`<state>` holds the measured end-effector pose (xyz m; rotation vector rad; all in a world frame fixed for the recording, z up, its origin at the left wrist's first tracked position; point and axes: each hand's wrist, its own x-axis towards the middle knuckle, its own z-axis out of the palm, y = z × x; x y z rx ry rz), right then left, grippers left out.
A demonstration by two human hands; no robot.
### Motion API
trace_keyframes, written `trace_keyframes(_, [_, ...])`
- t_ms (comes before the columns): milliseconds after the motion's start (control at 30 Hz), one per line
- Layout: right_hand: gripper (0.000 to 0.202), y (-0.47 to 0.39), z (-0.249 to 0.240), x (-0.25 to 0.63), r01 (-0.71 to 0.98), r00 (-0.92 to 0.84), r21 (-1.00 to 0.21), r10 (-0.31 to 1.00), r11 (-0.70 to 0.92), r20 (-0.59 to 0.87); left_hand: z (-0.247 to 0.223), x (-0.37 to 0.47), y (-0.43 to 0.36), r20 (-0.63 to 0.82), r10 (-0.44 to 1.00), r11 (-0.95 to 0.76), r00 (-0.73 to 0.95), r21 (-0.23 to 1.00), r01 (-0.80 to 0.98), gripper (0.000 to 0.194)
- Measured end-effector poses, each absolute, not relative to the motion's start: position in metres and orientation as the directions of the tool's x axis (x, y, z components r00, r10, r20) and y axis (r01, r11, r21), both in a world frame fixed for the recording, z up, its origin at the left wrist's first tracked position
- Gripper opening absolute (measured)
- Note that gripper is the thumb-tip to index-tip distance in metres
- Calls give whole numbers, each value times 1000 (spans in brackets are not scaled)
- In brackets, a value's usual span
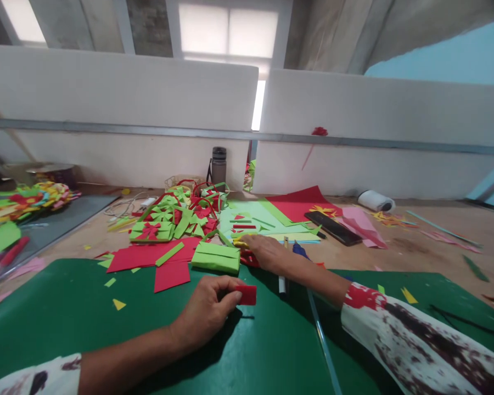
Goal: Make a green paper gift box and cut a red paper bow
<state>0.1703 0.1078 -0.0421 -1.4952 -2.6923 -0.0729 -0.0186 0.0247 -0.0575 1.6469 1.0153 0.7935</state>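
Note:
My left hand point(214, 302) pinches a small folded piece of red paper point(247, 295) between thumb and fingers, just above the green mat point(148, 340). Farther back, my right hand point(265, 252) reaches in from the right, its fingers together and bent down at a small yellow item point(240, 243). What that item is, and whether the fingertips grip it, is unclear. Red pieces partly show beneath this hand. Beside it lies a light green folded paper bag point(216, 258). Red paper sheets point(172, 276) with a green strip lie left of the bag.
Behind are a heap of green and red paper bags and bows point(185, 214) and a dark bottle point(219, 167). A phone point(333, 227), red sheet point(300, 204) and white roll point(376, 201) lie right. A clear stick point(323, 340) crosses the mat; a white panel point(148, 159) stands behind.

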Motion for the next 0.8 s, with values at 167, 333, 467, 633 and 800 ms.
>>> trace_keyframes(167, [38,104,-16,167,847,-529,114,841,518,109,-62,-20,28,48,906,-153,422,964,219,18])
trace_keyframes(333, [41,83,23,173,871,-483,188,862,454,154,-62,-21,31,25,912,-104,409,980,172,17])
trace_keyframes(467, [55,65,44,192,918,-393,143,899,370,193,-58,-21,32,20,916,-73,401,990,117,18])
trace_keyframes(633, [50,48,51,228,975,-175,-90,951,203,256,-56,-21,34,-41,943,36,330,999,22,18])
trace_keyframes(800, [53,31,26,243,846,-107,-500,977,187,184,-56,-20,41,-134,961,177,244,971,-163,21])
